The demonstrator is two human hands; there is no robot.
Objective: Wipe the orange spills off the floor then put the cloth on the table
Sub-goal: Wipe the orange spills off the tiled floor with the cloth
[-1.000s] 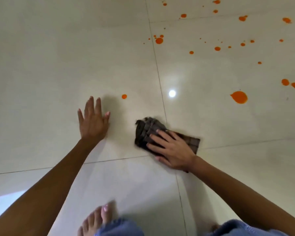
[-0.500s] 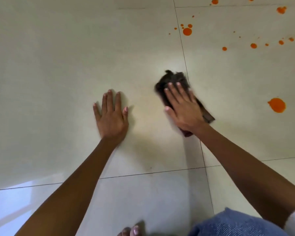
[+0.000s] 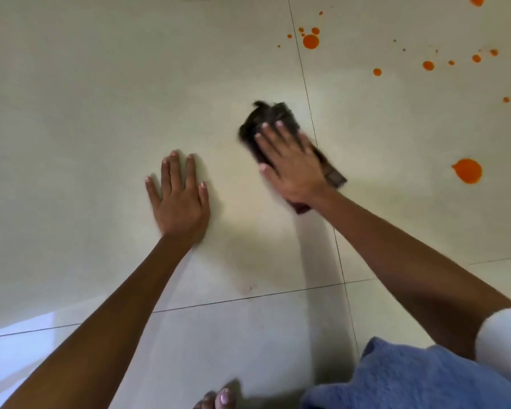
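A dark brown cloth (image 3: 273,119) lies on the pale tiled floor (image 3: 71,113) near the middle of the view. My right hand (image 3: 292,166) presses flat on it with straight fingers, covering most of it. My left hand (image 3: 179,199) rests flat on the bare tile to the left, fingers spread. Orange spills dot the floor to the upper right: a large drop (image 3: 468,171) at the right, a round drop (image 3: 311,41) beyond the cloth, and several small spots (image 3: 428,65) further back.
A dark grout line (image 3: 310,113) runs past the cloth's right side and another (image 3: 248,296) crosses under my forearms. My toes (image 3: 219,399) and blue fabric (image 3: 410,379) sit at the bottom edge. The table is out of view.
My right hand has pushed the cloth forward and leftward over the small orange spot beside my left hand, which no longer shows. The left hand stays planted on the tile.
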